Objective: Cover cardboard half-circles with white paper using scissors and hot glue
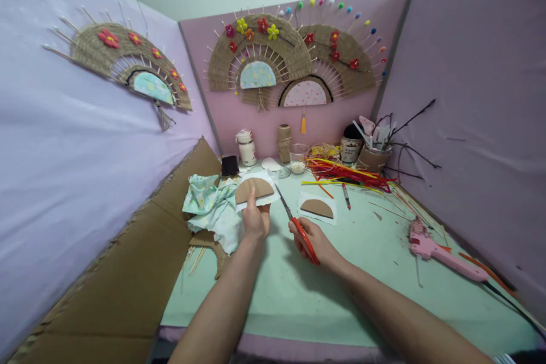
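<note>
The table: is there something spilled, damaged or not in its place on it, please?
I see no clear spill or damage, only untidiness. The cloth lies crumpled at the left, coloured stems are strewn loosely at the back, and a small scrap lies loose to the left of the glue gun.

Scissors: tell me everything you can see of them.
The scissors have red, plastic-looking handles and slim, grey, metallic-looking blades. The right hand grips them by the handles above the mint-green tabletop. The blades slant forward and left, tips near the white sheet in the left hand; I can't tell whether they are parted.
</note>
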